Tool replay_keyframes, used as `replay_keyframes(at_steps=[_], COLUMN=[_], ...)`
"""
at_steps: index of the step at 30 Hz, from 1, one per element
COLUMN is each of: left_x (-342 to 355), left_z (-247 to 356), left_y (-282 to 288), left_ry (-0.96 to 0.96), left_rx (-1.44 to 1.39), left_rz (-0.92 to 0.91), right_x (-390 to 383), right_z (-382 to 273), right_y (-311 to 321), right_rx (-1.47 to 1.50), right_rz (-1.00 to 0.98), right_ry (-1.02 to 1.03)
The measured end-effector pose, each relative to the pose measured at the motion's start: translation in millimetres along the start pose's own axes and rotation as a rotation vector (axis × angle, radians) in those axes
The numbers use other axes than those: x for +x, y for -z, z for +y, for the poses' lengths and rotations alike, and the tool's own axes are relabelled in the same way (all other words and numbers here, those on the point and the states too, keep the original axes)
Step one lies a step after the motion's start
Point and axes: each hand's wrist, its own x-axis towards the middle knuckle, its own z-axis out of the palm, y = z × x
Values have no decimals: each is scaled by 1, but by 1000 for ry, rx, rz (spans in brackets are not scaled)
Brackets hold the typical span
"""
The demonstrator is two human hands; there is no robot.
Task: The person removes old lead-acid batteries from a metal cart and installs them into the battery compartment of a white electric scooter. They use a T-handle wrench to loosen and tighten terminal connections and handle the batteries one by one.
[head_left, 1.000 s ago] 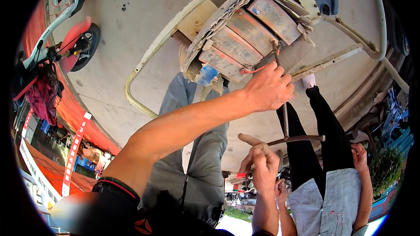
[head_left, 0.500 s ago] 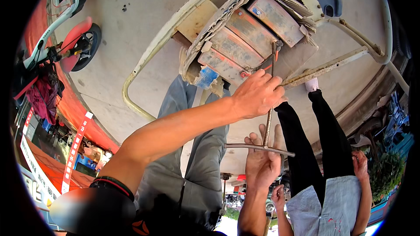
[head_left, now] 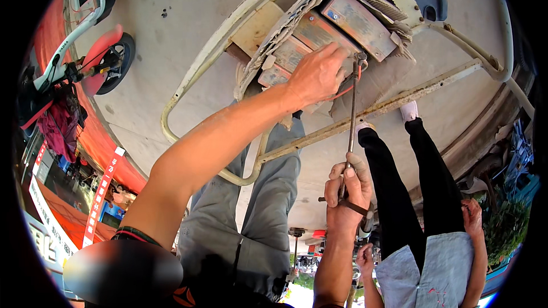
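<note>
A T-handle socket wrench (head_left: pixel 353 117) runs from my right hand (head_left: pixel 349 185) up to a bolt at the edge of the batteries. The fingers of my right hand are closed round its shaft by the crossbar. Over the batteries lies my left hand (head_left: pixel 317 74), fingers curled together beside the wrench's far end; what they pinch, if anything, is hidden. A thin red wire (head_left: pixel 345 90) passes below those fingers toward the bolt. Several dusty, box-shaped batteries (head_left: pixel 359 25) sit side by side, and my left hand covers part of them. Torn cardboard (head_left: pixel 279 40) wraps round them.
A beige tubular metal frame (head_left: pixel 191 82) surrounds the batteries, with a bar crossing under the wrench. At right stands another person in black trousers (head_left: pixel 394 188). A scooter with a red fender (head_left: pixel 94 57) is at far left. Small tools lie on the floor behind.
My left hand has let go of the wrench shaft and moved up and left onto the batteries. My right hand, open before, has closed round the wrench, whose crossbar has turned.
</note>
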Motion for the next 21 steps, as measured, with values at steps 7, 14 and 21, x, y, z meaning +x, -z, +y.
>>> replay_keyframes(at_steps=[7,14,21], left_x=[33,40,55], left_z=[-26,-28,-16], left_y=[-24,-33,-4], left_ry=[-192,-238,-66], left_rx=[30,205,-28], left_rz=[-66,-85,-52], right_x=[-12,-31,-60], right_z=[23,36,49], right_y=[22,38,48], right_rx=[75,112,-18], right_rz=[-45,-38,-102], right_ry=[45,13,-4])
